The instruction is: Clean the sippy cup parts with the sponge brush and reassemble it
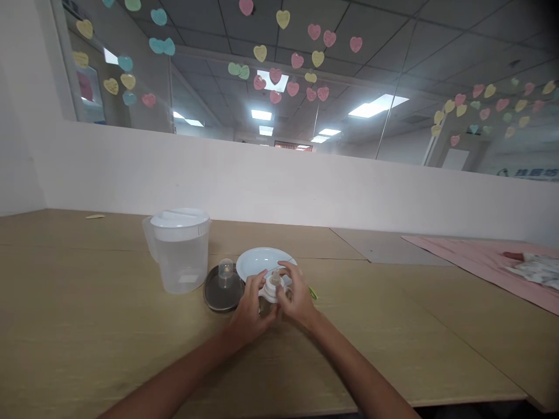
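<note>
Between my hands, over the table, is a baby bottle (271, 291) with a white collar and a pale, translucent nipple pointing up. My left hand (250, 311) grips its left side, fingers curled round the collar and lower part. From the right, my right hand (299, 295) closes on it with thumb and fingers near the nipple and collar. Most of the bottle's body is hidden by my hands. Just left stands a small clear dome cap (226, 269) on a dark round tray (213, 299). A white bowl (257, 256) sits right behind my hands.
A translucent pitcher (183, 262) with a white lid stands left of the tray. Part of a green object (313, 293) shows beside my right hand. A pink cloth (476, 259) lies far right, and a wall (262, 180) with windows rises behind the table (109, 326).
</note>
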`<state>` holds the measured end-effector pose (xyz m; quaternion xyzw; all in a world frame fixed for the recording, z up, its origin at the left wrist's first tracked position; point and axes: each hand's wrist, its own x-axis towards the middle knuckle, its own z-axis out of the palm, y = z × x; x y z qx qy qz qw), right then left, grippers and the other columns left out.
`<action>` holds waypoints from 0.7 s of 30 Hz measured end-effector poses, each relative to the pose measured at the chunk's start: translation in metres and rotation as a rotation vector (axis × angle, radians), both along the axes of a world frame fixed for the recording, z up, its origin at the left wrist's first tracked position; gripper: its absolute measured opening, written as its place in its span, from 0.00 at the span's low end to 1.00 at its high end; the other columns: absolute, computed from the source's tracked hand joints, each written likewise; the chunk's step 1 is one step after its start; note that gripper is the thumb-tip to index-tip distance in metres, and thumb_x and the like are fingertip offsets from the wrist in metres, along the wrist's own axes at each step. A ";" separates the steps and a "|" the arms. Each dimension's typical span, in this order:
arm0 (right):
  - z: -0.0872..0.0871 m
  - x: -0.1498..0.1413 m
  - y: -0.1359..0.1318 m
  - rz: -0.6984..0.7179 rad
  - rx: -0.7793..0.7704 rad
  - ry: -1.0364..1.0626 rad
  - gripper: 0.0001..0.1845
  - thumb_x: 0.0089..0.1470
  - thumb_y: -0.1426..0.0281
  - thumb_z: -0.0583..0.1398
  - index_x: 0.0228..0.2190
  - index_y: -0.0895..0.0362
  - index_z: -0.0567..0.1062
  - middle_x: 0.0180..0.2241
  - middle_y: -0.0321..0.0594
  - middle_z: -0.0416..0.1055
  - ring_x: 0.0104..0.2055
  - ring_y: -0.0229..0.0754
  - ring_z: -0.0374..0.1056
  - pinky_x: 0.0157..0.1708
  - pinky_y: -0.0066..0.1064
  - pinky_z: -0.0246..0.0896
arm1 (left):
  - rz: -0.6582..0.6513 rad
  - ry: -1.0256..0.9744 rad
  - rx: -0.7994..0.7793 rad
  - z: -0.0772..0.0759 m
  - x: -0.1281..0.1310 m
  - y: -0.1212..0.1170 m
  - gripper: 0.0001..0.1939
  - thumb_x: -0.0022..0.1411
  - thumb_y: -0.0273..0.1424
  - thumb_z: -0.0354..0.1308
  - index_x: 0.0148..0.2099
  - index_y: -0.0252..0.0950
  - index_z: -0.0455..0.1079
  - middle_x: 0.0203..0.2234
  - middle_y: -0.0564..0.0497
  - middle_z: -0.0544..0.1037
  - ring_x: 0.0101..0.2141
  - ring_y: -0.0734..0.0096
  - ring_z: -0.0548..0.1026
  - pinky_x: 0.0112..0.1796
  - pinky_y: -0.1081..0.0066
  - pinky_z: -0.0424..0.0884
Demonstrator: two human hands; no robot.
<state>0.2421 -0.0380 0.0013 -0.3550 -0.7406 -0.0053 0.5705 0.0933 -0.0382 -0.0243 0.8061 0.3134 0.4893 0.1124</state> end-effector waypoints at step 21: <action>-0.011 0.000 -0.003 -0.007 0.142 0.217 0.11 0.52 0.72 0.50 0.39 0.56 0.63 0.26 0.37 0.66 0.29 0.40 0.63 0.36 0.37 0.58 | -0.069 0.008 -0.089 0.008 0.000 0.005 0.37 0.50 0.31 0.58 0.60 0.38 0.46 0.50 0.43 0.65 0.49 0.61 0.65 0.49 0.62 0.63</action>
